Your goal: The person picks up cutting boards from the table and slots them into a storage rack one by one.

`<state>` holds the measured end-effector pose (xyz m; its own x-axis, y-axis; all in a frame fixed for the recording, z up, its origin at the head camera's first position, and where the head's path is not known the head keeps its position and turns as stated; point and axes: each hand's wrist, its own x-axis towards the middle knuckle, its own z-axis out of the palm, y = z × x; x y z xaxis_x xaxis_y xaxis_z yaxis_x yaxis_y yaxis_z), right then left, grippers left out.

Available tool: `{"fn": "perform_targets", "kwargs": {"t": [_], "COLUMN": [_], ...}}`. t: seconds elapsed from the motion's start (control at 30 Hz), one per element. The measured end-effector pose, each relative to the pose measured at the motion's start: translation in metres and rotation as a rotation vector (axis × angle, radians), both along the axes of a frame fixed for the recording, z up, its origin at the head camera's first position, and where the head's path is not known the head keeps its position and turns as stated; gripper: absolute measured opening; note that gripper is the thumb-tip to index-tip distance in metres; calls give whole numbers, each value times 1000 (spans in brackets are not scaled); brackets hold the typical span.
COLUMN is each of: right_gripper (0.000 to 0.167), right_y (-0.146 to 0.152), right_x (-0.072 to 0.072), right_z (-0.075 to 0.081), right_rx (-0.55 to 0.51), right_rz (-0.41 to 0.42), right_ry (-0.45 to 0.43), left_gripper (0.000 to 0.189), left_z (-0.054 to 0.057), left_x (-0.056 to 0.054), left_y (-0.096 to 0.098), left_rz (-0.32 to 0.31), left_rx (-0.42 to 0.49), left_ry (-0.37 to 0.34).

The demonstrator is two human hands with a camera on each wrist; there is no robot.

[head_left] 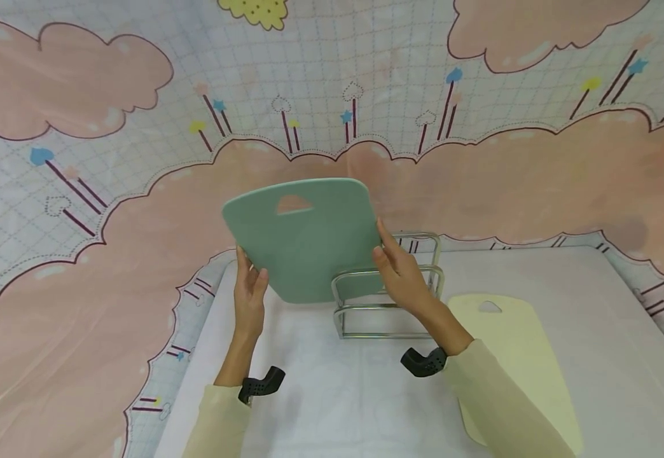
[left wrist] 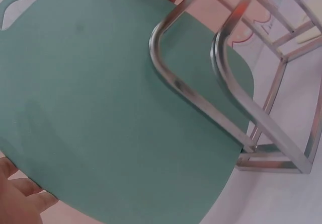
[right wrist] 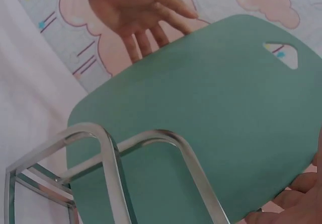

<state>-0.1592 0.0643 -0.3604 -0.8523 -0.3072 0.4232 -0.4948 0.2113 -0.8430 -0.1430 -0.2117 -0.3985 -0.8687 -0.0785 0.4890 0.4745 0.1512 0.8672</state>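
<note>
A green cutting board (head_left: 309,248) is tilted above the table, its handle slot at the upper left. My left hand (head_left: 249,299) holds its left edge, and the left fingertips (left wrist: 43,201) show along that edge in the left wrist view. At the right edge my right hand (head_left: 403,273) grips the board, with its fingers (right wrist: 297,199) at the lower right of the right wrist view. The board's lower right part sits between the bars of a silver metal rack (head_left: 386,335). In the left wrist view, rack bars (left wrist: 201,105) cross in front of the board.
A cream cutting board (head_left: 509,356) lies flat on the table at the right, partly hidden by my right sleeve. White cloth covers the table (head_left: 320,394). Behind it hangs a curtain (head_left: 509,178) printed with clouds.
</note>
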Motion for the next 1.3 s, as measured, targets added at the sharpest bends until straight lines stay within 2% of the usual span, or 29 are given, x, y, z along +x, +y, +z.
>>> {"fn": "perform_targets", "kwargs": {"t": [0.33,0.4,0.53,0.7,0.83,1.0,1.1,1.3], "right_gripper": [76,73,70,70,69,65,66,69], "right_y": [16,18,26,37,44,50,53,59], "right_x": [-3,-4,-15,-25,-26,-24,-24,-24], "right_z": [-1,-3,-20,-36,-37,-38,-39,-39], "right_rx": [-12,-3,3,13,4,-8,6,25], "right_rz": [-14,-16,-31,-62,-64,-64,-84,-104], "right_ry": [-2,6,27,15,4,7,7,9], "left_gripper": [71,71,72,73,73,72,71,72], "left_z": [1,2,3,-9,-20,-25,-23,-3], "left_x": [-3,-4,-5,-9,-15,-18,-17,-8], "left_y": [11,13,17,19,21,24,28,41], "left_rz": [-75,-85,-112,-142,-168,-191,-193,-213], "left_rx": [-7,3,46,69,84,98,95,87], "left_ry": [3,10,7,-6,-3,4,-2,9]}}
